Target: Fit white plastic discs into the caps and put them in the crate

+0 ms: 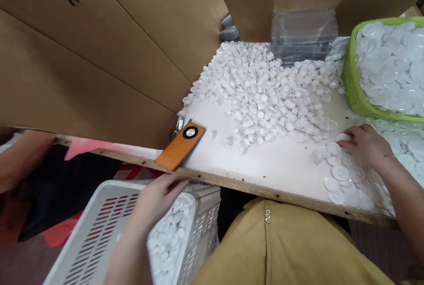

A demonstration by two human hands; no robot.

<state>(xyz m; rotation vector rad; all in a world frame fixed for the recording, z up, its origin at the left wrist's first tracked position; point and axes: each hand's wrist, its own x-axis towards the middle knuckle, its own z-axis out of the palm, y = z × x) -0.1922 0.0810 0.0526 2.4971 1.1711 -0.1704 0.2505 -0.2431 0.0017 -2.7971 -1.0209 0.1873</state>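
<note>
our right hand [364,144] rests with curled fingers on the flat white discs [344,174] spread at the table's [285,161] near edge for easy picking, while our left hand [159,196], fingers loose and holding nothing we can see, hovers over the white basket [99,223] of finished pieces.

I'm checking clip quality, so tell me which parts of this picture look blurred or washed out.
Head view: the left hand over the white basket is motion-smeared; the right hand on the flat white discs is sharper; the discs in the green basket are overexposed, losing detail; edges bend from lens distortion.
</note>
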